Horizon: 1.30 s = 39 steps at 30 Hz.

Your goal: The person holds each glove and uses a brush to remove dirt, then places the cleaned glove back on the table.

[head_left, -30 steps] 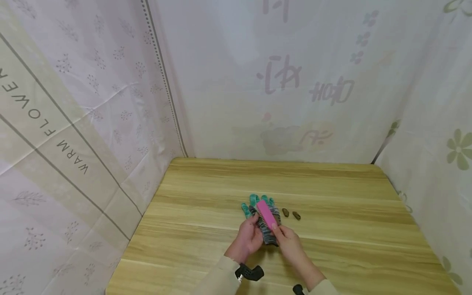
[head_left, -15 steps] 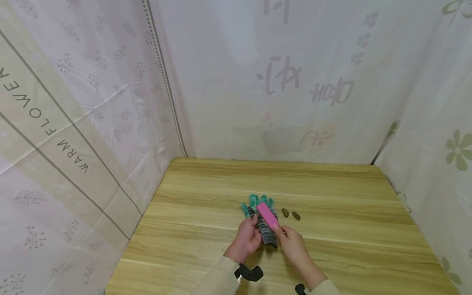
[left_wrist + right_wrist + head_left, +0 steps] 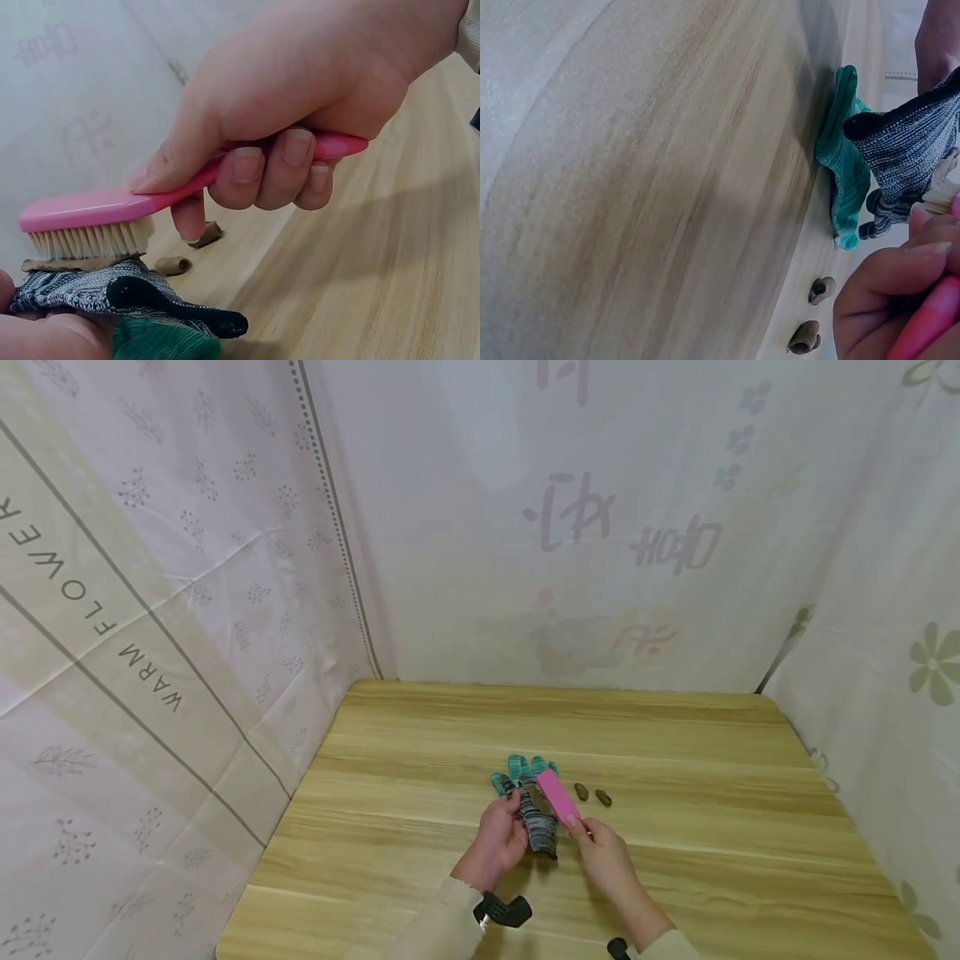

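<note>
My left hand [image 3: 501, 833] grips a grey-and-black knit glove [image 3: 542, 835] by its left edge, the thumb on top. A brown patch [image 3: 537, 799] lies on this glove, flat and thin like a slab in the left wrist view. My right hand [image 3: 606, 860] holds a pink scrubbing brush [image 3: 82, 210] by its handle, fingers curled round it. Its pale bristles [image 3: 94, 240] point down onto the brown patch. Beneath the grey glove lies a teal glove [image 3: 844, 169], its fingers pointing away from me on the table.
Two small brown curled pieces [image 3: 603, 797] lie on the wooden table [image 3: 712, 777] just right of the gloves. Printed curtains [image 3: 480, 527] surround the table at the back and both sides. A black wrist device [image 3: 501, 910] sits on the left sleeve.
The brush has moved slightly right across the grey glove, uncovering the brown patch. The glove's cuff has shifted a little left. The brown pieces and teal glove have stayed put.
</note>
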### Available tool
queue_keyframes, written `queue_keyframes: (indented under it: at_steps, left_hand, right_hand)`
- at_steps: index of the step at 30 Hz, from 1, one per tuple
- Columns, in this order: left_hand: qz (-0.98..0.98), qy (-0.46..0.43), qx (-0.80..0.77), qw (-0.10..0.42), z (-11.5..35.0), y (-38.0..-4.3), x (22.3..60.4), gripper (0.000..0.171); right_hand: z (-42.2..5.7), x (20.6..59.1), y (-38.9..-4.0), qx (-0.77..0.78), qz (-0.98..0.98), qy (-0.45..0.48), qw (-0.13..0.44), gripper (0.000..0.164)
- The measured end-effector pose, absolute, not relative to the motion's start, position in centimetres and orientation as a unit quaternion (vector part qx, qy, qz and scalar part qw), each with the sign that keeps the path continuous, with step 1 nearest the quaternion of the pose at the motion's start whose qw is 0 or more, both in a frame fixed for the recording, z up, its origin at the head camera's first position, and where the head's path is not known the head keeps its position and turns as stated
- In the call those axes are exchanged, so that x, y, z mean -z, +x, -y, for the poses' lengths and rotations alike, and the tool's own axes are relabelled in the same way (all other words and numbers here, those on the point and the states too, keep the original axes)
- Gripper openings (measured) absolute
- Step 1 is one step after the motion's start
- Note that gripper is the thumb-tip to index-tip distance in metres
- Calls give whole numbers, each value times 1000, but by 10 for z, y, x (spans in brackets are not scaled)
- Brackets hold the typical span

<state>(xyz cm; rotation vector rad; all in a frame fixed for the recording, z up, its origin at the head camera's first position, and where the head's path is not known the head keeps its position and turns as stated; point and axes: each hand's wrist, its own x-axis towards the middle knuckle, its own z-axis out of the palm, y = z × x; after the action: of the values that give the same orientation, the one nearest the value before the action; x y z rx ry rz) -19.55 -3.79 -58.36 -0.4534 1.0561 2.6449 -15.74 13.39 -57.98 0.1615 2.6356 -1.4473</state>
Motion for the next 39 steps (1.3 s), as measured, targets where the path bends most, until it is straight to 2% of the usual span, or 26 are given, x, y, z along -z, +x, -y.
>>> queue_keyframes:
  at_steps: [7, 12, 20, 25, 39]
  left_hand:
    - [-382, -144, -902, 138, 38, -195, 584, 43]
    - [-380, -143, -903, 143, 37, -195, 583, 52]
    - [-385, -115, -898, 177, 38, -193, 582, 31]
    - [-393, -125, -894, 178, 36, -194, 584, 20]
    - [-391, -119, -893, 187, 39, -191, 583, 24]
  right_hand:
    - [-129, 575, -155, 498, -863, 50, 62, 48]
    - [-126, 571, -155, 508, -858, 48, 66, 47]
    - [-124, 567, -156, 513, -855, 42, 65, 44]
    - [-122, 564, -157, 524, -849, 40, 59, 40]
    - [-119, 562, -155, 534, -841, 46, 70, 38]
